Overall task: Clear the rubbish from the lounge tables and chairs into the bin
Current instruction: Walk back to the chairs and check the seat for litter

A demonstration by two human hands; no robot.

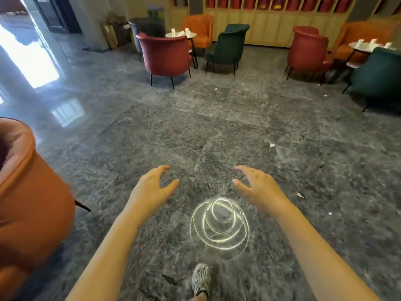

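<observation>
Rubbish (173,32), maybe cups, on far table (192,35); L hand (152,187), R hand (258,186) spread, empty.

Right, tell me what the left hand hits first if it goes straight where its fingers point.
Nothing nearby: the left hand points forward over open floor. Far along that line stands the green chair, roughly, but depth is unclear.

White paper rubbish (173,31) stands on the small round white worktop (192,35). Before that worktop sits the red padded armchair (167,55), behind it the orange padded armchair (200,29), right of it the green padded armchair (227,46), and far to its right a second round white worktop (355,45).
</observation>
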